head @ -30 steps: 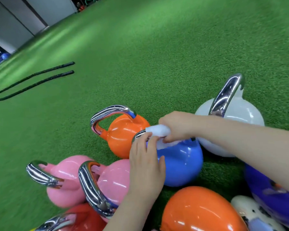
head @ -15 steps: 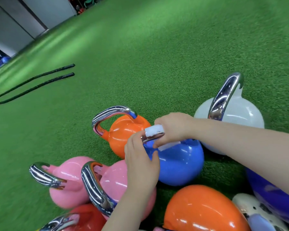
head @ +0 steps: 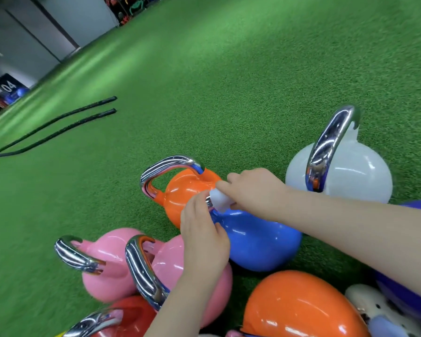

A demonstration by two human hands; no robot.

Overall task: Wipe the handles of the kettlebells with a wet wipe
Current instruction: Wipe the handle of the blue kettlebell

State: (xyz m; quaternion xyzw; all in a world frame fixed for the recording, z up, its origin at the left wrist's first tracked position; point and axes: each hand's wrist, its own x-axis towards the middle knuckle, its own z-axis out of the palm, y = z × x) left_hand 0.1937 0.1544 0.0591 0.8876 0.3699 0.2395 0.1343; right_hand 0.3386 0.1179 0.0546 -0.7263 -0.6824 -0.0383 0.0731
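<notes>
A blue kettlebell [head: 260, 242] lies on green turf among several coloured kettlebells. Its chrome handle is almost wholly hidden under my two hands. My right hand [head: 253, 190] reaches in from the right and grips a white wet wipe [head: 219, 200] wrapped round that handle. My left hand [head: 202, 234] comes up from below and curls its fingers round the near end of the same handle. An orange kettlebell [head: 182, 193] with a bare chrome handle [head: 165, 169] stands just behind.
A white kettlebell [head: 350, 173] stands at the right, two pink ones [head: 112, 271] at the lower left, another orange one [head: 299, 307] at the bottom. Two black ropes [head: 58, 127] lie on the turf [head: 229, 81] at the left. A grey wall runs along the far left.
My right hand has slid the wipe leftwards along the blue kettlebell's handle towards my left hand. My left hand's fingers have curled round the handle's end.
</notes>
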